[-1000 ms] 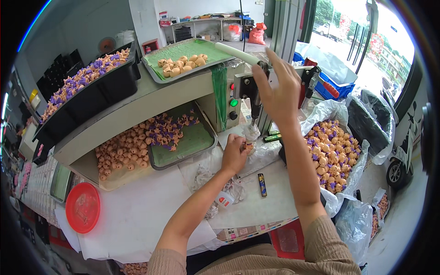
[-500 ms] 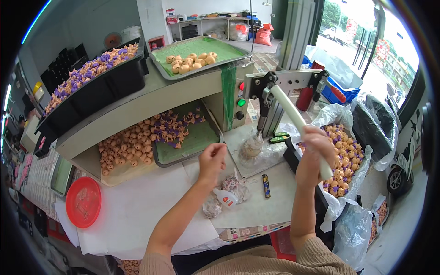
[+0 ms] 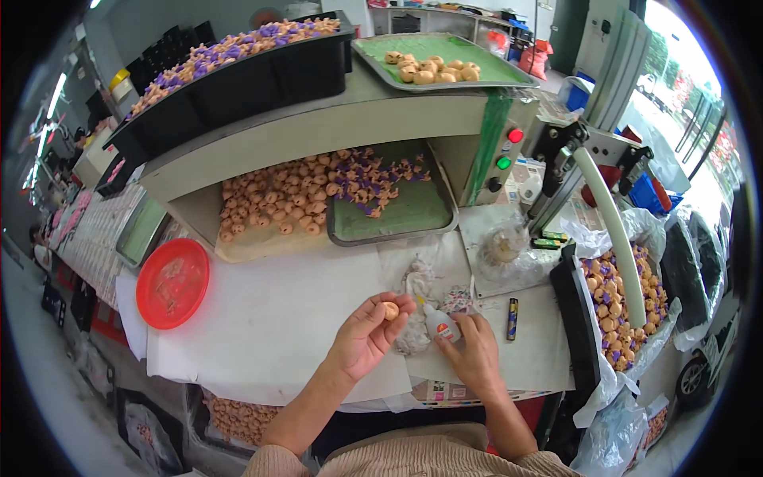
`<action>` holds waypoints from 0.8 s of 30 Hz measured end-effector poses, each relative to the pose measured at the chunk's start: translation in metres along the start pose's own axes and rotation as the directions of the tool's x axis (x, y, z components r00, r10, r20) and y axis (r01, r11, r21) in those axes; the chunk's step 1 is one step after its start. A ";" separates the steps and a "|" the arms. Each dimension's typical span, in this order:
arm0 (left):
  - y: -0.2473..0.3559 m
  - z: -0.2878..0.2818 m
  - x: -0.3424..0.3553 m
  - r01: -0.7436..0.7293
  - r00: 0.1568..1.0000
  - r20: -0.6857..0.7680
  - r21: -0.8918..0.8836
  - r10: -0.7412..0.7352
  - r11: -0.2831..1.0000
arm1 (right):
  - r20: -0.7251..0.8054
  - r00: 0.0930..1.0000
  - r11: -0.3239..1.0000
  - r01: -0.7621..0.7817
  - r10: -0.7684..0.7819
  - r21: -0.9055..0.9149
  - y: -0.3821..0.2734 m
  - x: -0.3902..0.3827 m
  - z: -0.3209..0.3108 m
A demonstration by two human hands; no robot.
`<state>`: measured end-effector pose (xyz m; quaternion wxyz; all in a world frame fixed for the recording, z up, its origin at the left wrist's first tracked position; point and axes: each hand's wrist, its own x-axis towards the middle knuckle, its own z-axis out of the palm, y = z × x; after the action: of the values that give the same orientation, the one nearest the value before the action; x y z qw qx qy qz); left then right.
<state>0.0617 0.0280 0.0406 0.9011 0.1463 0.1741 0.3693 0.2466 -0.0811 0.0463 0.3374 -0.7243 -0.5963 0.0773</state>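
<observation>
glue bottle (image 3: 439,323) in right hand (image 3: 474,355), nozzle up-left

- Low centre: left hand (image 3: 367,338) pinches a small round tan piece (image 3: 390,311).
- Just right: right hand (image 3: 475,356) grips a small white plastic glue bottle (image 3: 438,322) on the white-covered table (image 3: 262,318).

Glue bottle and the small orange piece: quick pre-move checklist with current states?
1. Small orange piece pinched in the fingertips of the left hand: ok.
2. Glue bottle gripped by the right hand: ok.
3. Bottle's yellow tip aimed toward the piece: ok; a gap remains between them.
4. Bottle cap off: cannot tell, too small.
5. White tabletop under both hands bare enough to work: ok; crumpled plastic bags lie just beyond the fingers.
6. White press lever clear of both hands: ok, it hangs to the right over the bin of pieces.
</observation>
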 end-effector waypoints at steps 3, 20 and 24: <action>-0.002 -0.015 -0.019 0.046 0.998 0.045 -0.039 -0.044 0.998 | 0.034 0.999 1.000 -0.028 0.029 -0.001 -0.009 0.002 0.005; -0.017 -0.052 -0.053 0.025 0.996 -0.081 0.039 -0.022 0.999 | 0.222 0.933 0.575 -0.350 0.283 0.739 -0.024 -0.014 0.001; -0.019 -0.054 -0.053 0.026 0.999 -0.046 0.056 -0.024 0.998 | 0.181 0.940 0.615 -0.327 0.289 0.717 -0.021 -0.022 0.012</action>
<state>0.0153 -0.0151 -0.0043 0.8969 0.1610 0.2066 0.3562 0.2168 -0.0952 0.0428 0.5682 -0.6149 -0.3882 0.3853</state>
